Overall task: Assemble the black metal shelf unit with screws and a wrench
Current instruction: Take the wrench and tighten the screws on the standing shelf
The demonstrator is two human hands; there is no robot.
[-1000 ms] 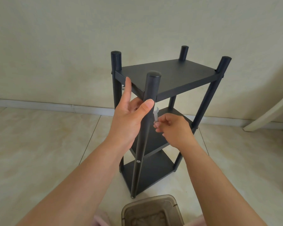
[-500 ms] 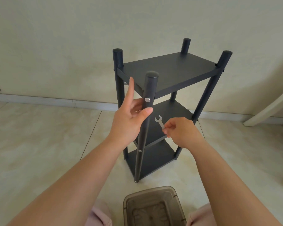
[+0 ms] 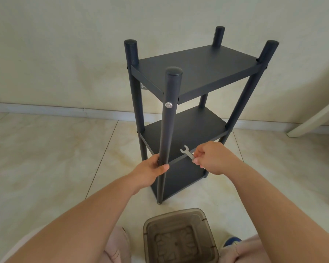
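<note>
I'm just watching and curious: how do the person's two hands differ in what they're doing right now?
The left hand wraps around the shelf unit's near front post, low down, at about the middle shelf's height; the right hand touches no post. The left hand grips with the whole hand; the right hand pinches a small silver wrench between its fingertips, with the open end pointing up and to the left. Both hands are held at about the same height, in front of the unit.

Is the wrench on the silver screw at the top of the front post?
Apart. The head view shows the wrench well below the silver screw.
</note>
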